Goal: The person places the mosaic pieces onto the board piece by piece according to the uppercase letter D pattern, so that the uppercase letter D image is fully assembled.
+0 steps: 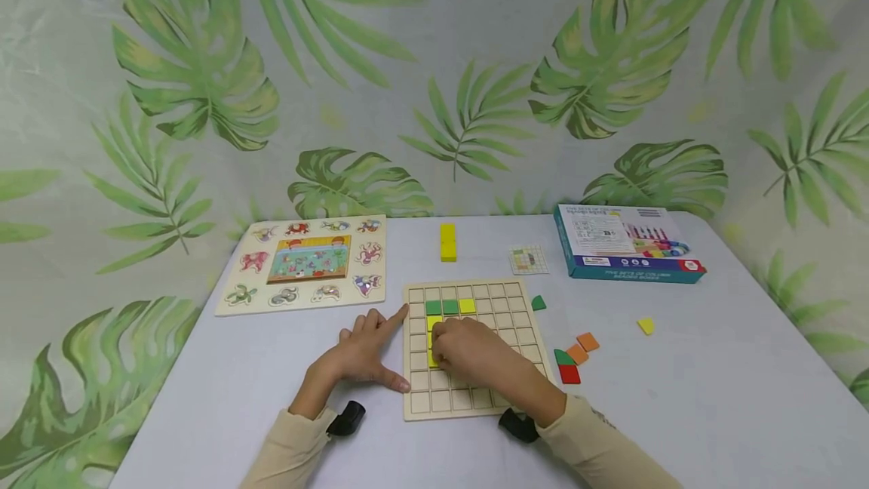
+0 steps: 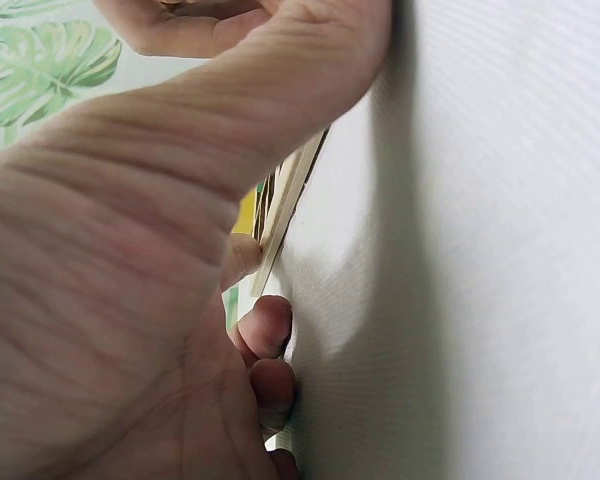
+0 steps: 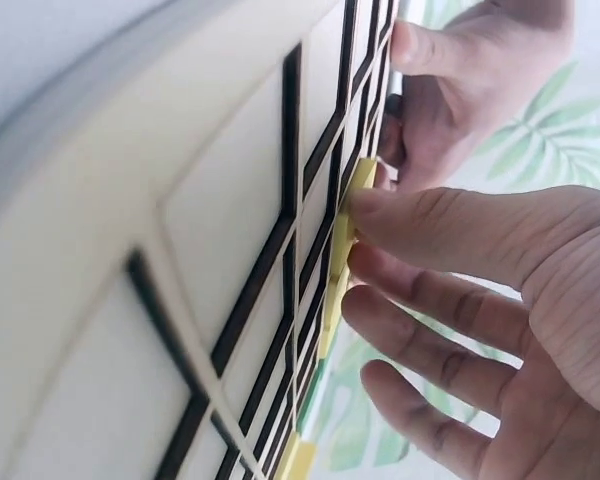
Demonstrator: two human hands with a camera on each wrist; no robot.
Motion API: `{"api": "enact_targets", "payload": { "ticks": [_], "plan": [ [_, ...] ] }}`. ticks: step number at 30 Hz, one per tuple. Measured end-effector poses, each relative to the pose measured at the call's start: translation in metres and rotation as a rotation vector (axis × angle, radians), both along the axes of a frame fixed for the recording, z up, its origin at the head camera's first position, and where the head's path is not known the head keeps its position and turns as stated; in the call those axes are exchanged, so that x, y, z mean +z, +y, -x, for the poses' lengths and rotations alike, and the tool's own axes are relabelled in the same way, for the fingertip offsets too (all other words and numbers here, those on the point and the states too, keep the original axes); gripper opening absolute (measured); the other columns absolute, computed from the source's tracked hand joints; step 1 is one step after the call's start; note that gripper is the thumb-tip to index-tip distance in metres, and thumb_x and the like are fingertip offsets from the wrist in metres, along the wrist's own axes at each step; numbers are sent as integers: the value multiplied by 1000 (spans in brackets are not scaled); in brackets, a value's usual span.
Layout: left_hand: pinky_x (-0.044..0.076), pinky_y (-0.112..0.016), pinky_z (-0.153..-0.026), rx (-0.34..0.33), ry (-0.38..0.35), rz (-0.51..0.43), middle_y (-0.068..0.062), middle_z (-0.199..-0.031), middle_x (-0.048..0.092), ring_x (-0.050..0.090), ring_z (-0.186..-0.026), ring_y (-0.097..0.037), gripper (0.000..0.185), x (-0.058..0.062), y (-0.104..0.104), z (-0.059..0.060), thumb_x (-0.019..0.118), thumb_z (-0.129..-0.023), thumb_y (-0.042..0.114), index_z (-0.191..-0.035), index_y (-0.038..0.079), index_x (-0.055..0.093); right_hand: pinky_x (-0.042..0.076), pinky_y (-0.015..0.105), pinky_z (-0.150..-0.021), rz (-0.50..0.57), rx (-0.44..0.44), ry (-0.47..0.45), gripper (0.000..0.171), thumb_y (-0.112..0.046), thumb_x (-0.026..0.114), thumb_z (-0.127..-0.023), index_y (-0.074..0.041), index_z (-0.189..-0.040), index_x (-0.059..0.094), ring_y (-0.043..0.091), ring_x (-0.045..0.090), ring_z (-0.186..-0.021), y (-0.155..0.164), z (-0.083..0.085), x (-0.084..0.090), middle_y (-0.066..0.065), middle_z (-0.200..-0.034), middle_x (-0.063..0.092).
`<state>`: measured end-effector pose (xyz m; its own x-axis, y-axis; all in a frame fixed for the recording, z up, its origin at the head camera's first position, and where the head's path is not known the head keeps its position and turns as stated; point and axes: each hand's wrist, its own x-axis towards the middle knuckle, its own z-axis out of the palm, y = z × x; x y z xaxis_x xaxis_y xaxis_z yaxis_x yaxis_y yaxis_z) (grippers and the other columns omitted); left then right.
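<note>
The right hand point(image 1: 475, 353) presses flat fingers on a yellow piece point(image 1: 432, 329) in the grid board point(image 1: 468, 398) (fingertips touching), while the left hand point(image 1: 363, 353), spread wide, braces the board's near edge.

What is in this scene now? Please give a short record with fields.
Left hand: steadies the left edge of the grid board
Right hand: fingers press a yellow piece on the board
On board: green pieces
Loose pieces: right of the board
Behind: yellow block, blue box, animal puzzle
</note>
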<state>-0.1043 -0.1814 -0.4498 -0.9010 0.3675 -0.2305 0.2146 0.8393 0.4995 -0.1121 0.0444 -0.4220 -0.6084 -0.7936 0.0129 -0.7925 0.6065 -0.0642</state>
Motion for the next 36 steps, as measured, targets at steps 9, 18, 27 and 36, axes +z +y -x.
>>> {"api": "enact_targets", "payload": {
  "ticks": [9,18,27,36],
  "plan": [
    [20,-37,-70,4,-8,-6,-5,-105,37,31,-91,-21,125,0,2,-2,92,-62,52,-161,20,23,53,33,-89,6,-15,-51,13,-16,78,-87,-19,-100,79,16,67,-98,-1,-4,0,-3,-109,71],
    [20,-36,-70,-11,9,-2,-4,-106,38,31,-90,-20,125,0,0,-2,91,-63,52,-161,17,22,54,30,-85,0,-6,-43,12,-20,78,-87,-22,-98,82,13,65,-91,2,-2,-3,-3,-103,70],
    [21,-36,-70,-5,23,1,-5,-104,37,31,-90,-21,126,2,-2,0,91,-62,53,-161,17,22,50,36,-99,46,14,-182,29,-19,75,-90,-19,-119,73,18,62,-112,16,5,2,-1,-121,66],
    [21,-37,-70,8,9,-27,-5,-103,37,31,-90,-21,126,1,1,-1,93,-60,50,-161,17,24,47,43,-101,137,-69,-221,23,-19,70,-92,-15,-114,72,23,59,-118,85,10,4,0,-122,64]
  ]
}}
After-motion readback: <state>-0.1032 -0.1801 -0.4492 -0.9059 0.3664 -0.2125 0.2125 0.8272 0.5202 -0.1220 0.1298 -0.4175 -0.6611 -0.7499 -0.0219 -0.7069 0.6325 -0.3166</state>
